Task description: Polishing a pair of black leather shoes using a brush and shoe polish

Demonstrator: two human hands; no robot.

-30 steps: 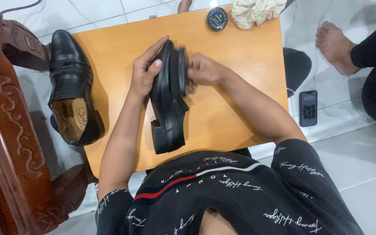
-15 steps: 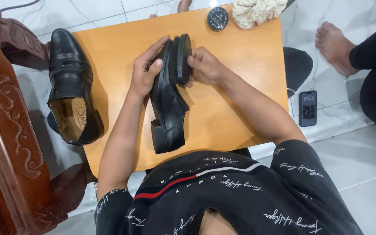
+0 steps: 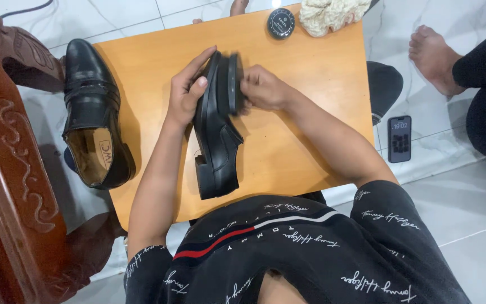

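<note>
While the left hand [image 3: 184, 95] steadies the shoe [image 3: 216, 132], the brush [image 3: 234, 84] has slid toeward.

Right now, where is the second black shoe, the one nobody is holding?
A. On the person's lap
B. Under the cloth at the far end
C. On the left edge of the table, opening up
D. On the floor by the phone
C: the loose shoe lies on the left edge of the table, its tan lining showing, while both hands hold the other shoe mid-table.

Shoe [image 3: 216, 135] on table [image 3: 316, 73] between hands, second shoe [image 3: 92, 115] left.
</note>
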